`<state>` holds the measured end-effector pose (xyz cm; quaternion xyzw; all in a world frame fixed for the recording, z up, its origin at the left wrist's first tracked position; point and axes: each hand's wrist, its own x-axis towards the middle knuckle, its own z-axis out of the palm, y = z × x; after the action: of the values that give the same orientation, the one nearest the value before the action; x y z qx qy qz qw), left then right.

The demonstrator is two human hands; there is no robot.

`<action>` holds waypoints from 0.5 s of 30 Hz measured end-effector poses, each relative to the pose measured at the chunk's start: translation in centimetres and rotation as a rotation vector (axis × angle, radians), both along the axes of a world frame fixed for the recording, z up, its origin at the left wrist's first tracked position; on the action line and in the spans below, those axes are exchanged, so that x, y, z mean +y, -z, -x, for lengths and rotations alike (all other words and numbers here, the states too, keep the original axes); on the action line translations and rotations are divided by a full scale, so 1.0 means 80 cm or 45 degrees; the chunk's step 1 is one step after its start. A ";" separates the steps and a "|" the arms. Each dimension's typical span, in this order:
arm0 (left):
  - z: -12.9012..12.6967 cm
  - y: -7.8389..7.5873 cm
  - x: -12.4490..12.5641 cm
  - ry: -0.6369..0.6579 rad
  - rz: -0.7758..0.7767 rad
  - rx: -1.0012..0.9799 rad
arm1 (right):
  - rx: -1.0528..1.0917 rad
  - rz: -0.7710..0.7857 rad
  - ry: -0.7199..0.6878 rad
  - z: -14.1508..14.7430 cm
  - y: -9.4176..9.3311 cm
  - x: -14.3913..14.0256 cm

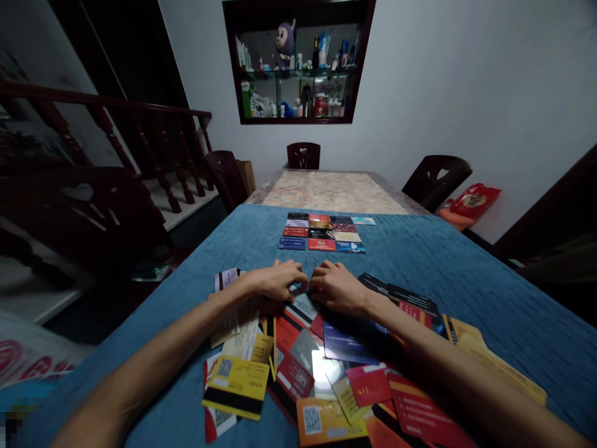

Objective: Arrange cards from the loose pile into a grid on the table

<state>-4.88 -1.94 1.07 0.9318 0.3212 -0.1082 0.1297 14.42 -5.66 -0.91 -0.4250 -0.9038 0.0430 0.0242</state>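
My left hand (282, 281) is over the far edge of a loose pile of plastic cards, its fingers bent and closed. A pale edge shows at its fingertips, but I cannot make out what it is. Close beside it, my right hand (336, 287) has curled fingers pointing down at the cards; whatever they grip is hidden. Just below both hands lies a silver-white card (303, 309) with a dark stripe. The pile also holds a yellow card (237, 386), a purple-blue card (352, 342), a dark red card (295, 375) and an orange card (329, 423).
Beyond my hands, several cards lie in neat rows, including a red card (321, 245) and a blue card (292, 244). A blue cloth (196, 280) covers the near table; its bare patterned top (331, 186) shows behind. Dark chairs (436, 180) stand around it.
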 end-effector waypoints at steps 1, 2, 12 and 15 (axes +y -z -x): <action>-0.001 0.000 0.000 -0.004 -0.003 0.011 | 0.008 -0.003 -0.002 0.000 0.001 0.000; -0.001 0.000 -0.001 -0.008 -0.004 0.019 | 0.014 -0.004 -0.003 0.000 0.001 0.000; 0.004 0.005 0.006 -0.104 0.093 -0.103 | 0.023 -0.003 0.014 -0.001 -0.003 -0.002; 0.008 0.010 0.012 -0.149 0.098 -0.183 | 0.028 0.006 0.031 -0.001 -0.005 -0.002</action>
<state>-5.55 -0.98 0.25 0.9111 0.3606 -0.0456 0.1942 14.53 -5.80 -0.54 -0.4354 -0.8982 0.0495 0.0339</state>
